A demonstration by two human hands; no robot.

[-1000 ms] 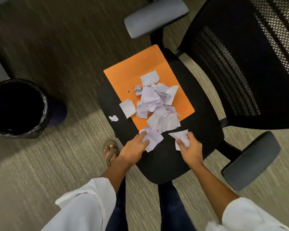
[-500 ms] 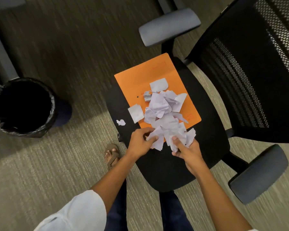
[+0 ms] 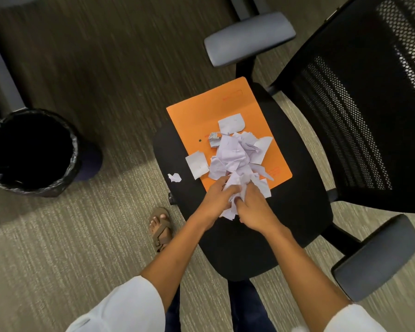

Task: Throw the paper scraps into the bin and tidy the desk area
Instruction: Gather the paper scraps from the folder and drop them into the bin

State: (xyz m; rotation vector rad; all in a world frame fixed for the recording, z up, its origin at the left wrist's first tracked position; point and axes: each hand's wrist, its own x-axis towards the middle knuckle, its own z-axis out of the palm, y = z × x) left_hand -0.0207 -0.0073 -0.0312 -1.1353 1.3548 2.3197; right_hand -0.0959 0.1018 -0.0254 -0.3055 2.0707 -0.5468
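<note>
Both hands are pressing together over the near edge of the paper scraps (image 3: 235,156), which are lying in a loose heap on an orange folder (image 3: 201,116) spread across the black seat (image 3: 237,248) of an office chair. The left hand (image 3: 216,198) is curling its fingers around a crumpled wad of the white paper, and the right hand (image 3: 255,207) is closing on the same wad from the other side, so the two hands are nearly touching with the paper bunched between them. A few torn ends are poking out below and between the knuckles.

The rest of the heap is sitting just beyond the fingertips, further from the person. One flat piece (image 3: 231,122) is lying at the far end of the heap, well past both hands. Another flat piece (image 3: 197,164) is resting beyond the left hand and to its left, overhanging the folder's edge. A small crumpled bit (image 3: 174,177) is lying alone on the seat, further left of the left hand.

The bin (image 3: 31,152), lined with a black bag, is standing on the carpet well to the left of both hands. A sandalled foot (image 3: 160,227) is resting on the floor below and left of the left hand.
</note>
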